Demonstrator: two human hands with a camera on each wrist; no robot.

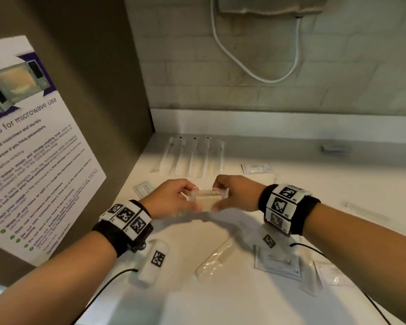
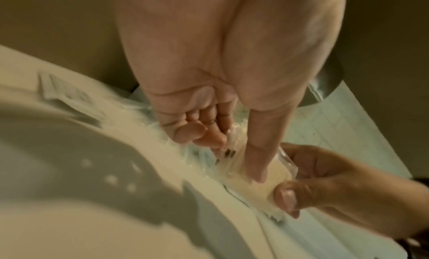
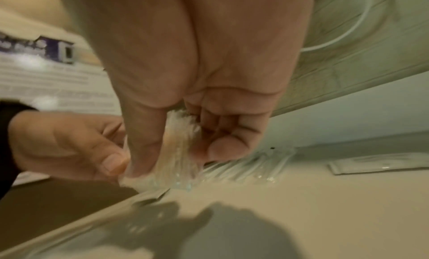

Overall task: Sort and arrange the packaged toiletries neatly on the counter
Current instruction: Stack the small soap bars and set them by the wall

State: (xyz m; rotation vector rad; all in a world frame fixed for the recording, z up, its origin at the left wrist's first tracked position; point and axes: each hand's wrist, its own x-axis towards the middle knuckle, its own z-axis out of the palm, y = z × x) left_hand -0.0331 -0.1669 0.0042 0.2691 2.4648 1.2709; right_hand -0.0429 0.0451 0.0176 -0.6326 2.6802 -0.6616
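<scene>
Both hands hold one small beige bar in a clear wrapper [image 1: 208,200] just above the white counter [image 1: 220,301]. My left hand [image 1: 189,198] pinches its left end between thumb and fingers. My right hand [image 1: 222,195] pinches its right end. The left wrist view shows the left thumb lying on the bar [image 2: 255,187] and the right hand's [image 2: 325,180] thumb on its corner. Seen from the right wrist, the crinkled wrapper [image 3: 178,153] sits between the right thumb and the curled fingers. Several wrapped toothbrushes [image 1: 192,156] lie in a row behind.
White sachets lie at back right [image 1: 257,168], at the left [image 1: 143,190] and at front right [image 1: 278,263]. A wrapped comb [image 1: 215,259] and clear packets [image 1: 333,273] lie nearer me. A brown panel with a microwave poster [image 1: 33,148] stands on the left; the tiled wall [image 1: 338,78] stands behind.
</scene>
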